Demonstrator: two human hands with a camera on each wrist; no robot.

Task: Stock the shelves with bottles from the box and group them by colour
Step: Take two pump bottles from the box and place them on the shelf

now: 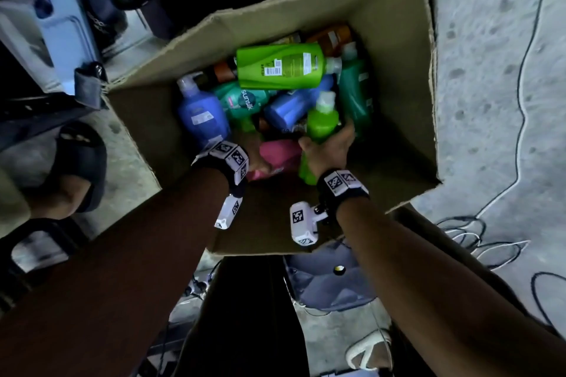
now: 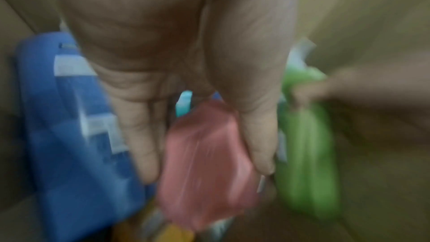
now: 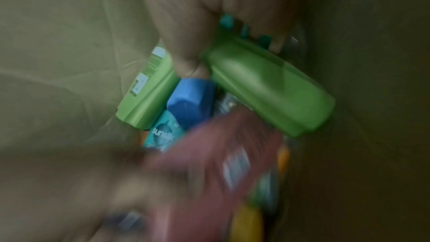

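Observation:
An open cardboard box (image 1: 395, 40) holds several bottles lying mixed together. My left hand (image 1: 260, 162) reaches in at the near side and holds a pink bottle (image 1: 280, 153) between fingers and thumb; the left wrist view shows that pink bottle (image 2: 204, 154) blurred between them. My right hand (image 1: 327, 145) grips a small green bottle (image 1: 321, 119) with a white cap round its body, seen in the right wrist view as the green bottle (image 3: 267, 87). Also in the box lie a large green bottle (image 1: 278, 66), a blue pump bottle (image 1: 200, 113), a teal bottle (image 1: 242, 99) and another blue bottle (image 1: 294, 107).
A dark green bottle (image 1: 355, 95) leans on the right wall and orange bottles (image 1: 330, 35) lie at the far end. A foot in a black sandal (image 1: 79, 162) stands left of the box. Cables (image 1: 490, 239) trail over the concrete floor to the right. A pale unit (image 1: 61, 34) stands far left.

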